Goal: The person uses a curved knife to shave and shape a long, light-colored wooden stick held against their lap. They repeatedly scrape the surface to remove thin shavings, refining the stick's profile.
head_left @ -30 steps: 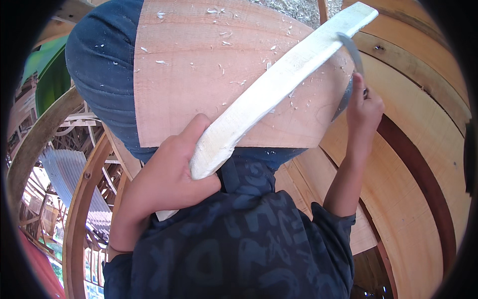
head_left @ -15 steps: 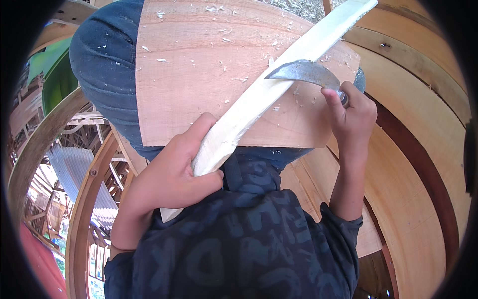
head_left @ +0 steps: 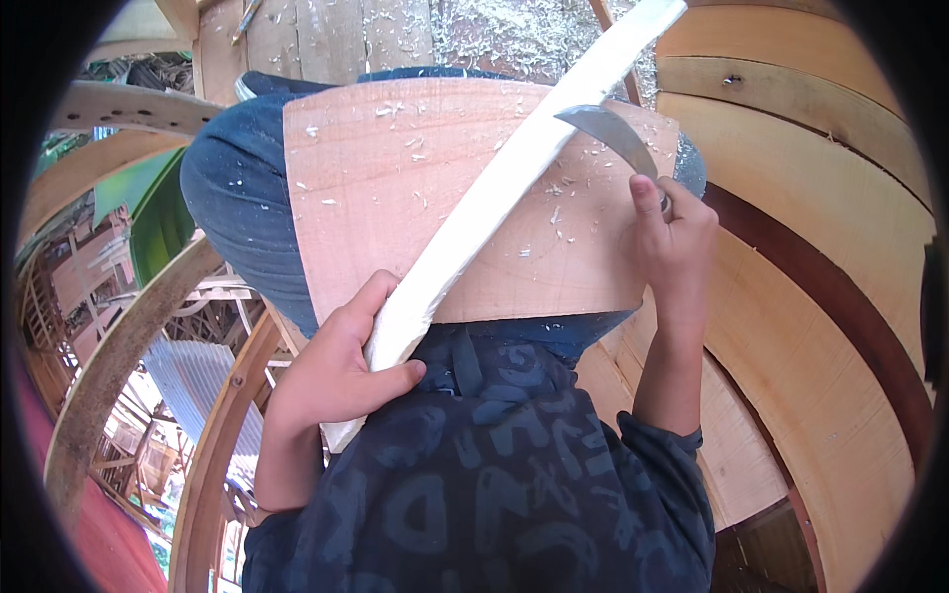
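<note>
A long pale strip of wood (head_left: 494, 183) slants across my lap, from my waist at lower left to the upper right. My left hand (head_left: 346, 356) is wrapped round its lower part, thumb on top. In my right hand (head_left: 677, 232) is a sickle-shaped knife, its handle mostly hidden in my fist. The curved steel blade (head_left: 615, 133) points up and left, its tip at the right edge of the strip. Beneath them a flat reddish wooden board (head_left: 395, 188) rests on my thighs, sprinkled with small shavings (head_left: 556, 217).
Curved hull-like planks (head_left: 791, 198) rise close on my right. To the left stand bent wooden ribs (head_left: 222, 435), with a corrugated sheet (head_left: 203, 381) and a green curved object (head_left: 163, 222) beyond. Shavings (head_left: 504, 40) cover the plank floor ahead.
My view has tilted, so more floor and my foot show at the top. The strip stands a little steeper, and the blade has shifted slightly toward the strip's right edge.
</note>
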`<state>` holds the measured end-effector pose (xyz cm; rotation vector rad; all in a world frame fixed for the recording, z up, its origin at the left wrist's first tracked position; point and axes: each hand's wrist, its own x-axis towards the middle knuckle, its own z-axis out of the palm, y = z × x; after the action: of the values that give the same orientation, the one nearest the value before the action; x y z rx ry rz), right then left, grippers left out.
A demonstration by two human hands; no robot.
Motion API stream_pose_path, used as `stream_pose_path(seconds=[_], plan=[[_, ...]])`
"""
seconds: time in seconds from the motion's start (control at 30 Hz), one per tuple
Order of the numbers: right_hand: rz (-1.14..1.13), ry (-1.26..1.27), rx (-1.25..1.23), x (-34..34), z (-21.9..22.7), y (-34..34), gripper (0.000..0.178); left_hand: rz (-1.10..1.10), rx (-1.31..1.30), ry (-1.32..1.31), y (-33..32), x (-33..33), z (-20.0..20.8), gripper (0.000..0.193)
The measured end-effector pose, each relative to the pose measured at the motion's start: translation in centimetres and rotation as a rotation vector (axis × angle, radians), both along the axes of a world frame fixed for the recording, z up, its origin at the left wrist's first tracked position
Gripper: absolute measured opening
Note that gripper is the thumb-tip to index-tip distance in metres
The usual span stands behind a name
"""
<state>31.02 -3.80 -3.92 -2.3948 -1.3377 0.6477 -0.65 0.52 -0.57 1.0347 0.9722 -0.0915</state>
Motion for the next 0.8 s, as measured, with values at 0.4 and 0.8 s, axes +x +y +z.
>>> stream_pose_path(seconds=[0.4, 0.8], plan=[[-0.007, 0.009, 0.031, -0.3, -0.1, 0.3, 0.058, -0.187, 0.694, 0.461, 2.0, 3.9, 0.7, 0.060], [-0.064, 0.141, 0.025, 0.6, 1.0, 1.1, 0.052, -0.268, 0.859, 0.583, 2.0, 3.1, 1.5, 0.066]])
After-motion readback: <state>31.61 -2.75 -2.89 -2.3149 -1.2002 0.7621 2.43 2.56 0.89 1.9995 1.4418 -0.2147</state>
